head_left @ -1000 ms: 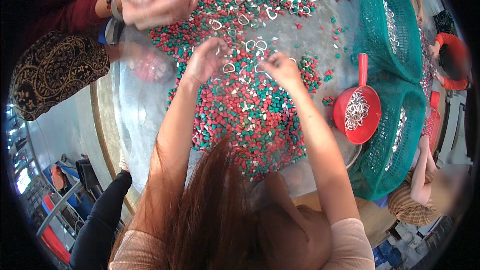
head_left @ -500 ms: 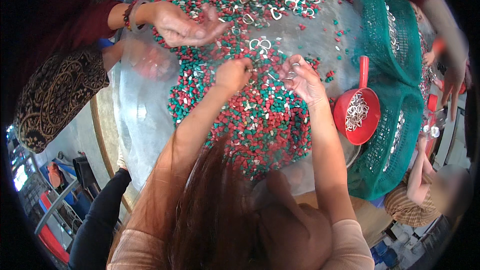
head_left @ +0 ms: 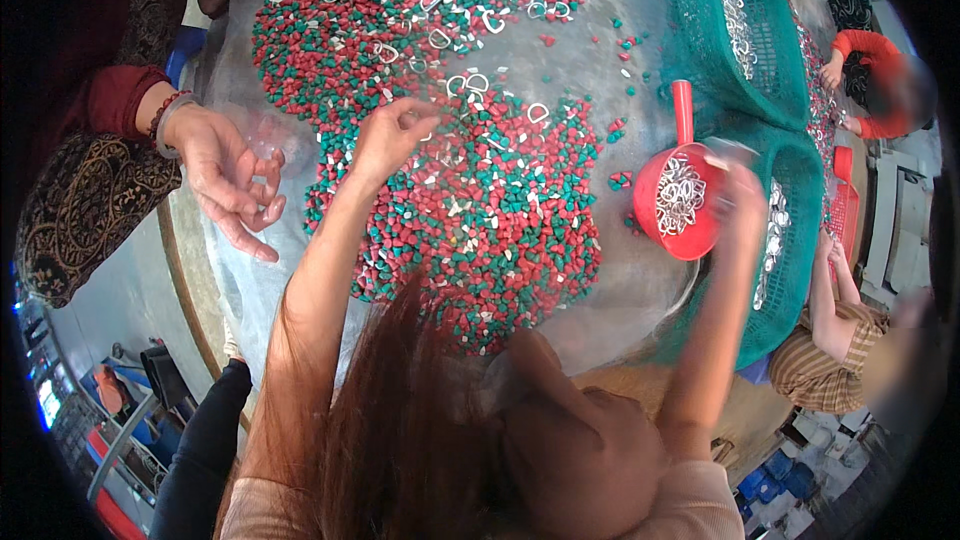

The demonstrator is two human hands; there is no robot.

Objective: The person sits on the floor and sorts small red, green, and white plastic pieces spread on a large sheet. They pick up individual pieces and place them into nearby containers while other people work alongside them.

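Note:
My left hand is over a heap of small red, green and white cone-shaped pieces, thumb and fingertips pinched together. Whatever is between those fingertips, if anything, is too small to make out. My right hand, smeared by motion, is at the right side of a red long-handled dipper. Inside the dipper lie several silvery metal rings. A pale blur shows above my right fingers, and I cannot tell what it is. Loose D-shaped metal rings lie on the heap beyond my left hand.
Green mesh baskets with metal pieces in them stand along the right. At the left, a co-worker's hand with a beaded bracelet hangs near the heap. Clear plastic sheeting covers the table edge. More people work at the far right.
My right hand has moved from the heap over to the red dipper. My left hand has shifted left. The co-worker's hand has drawn back to the left, and the whole view has shifted slightly.

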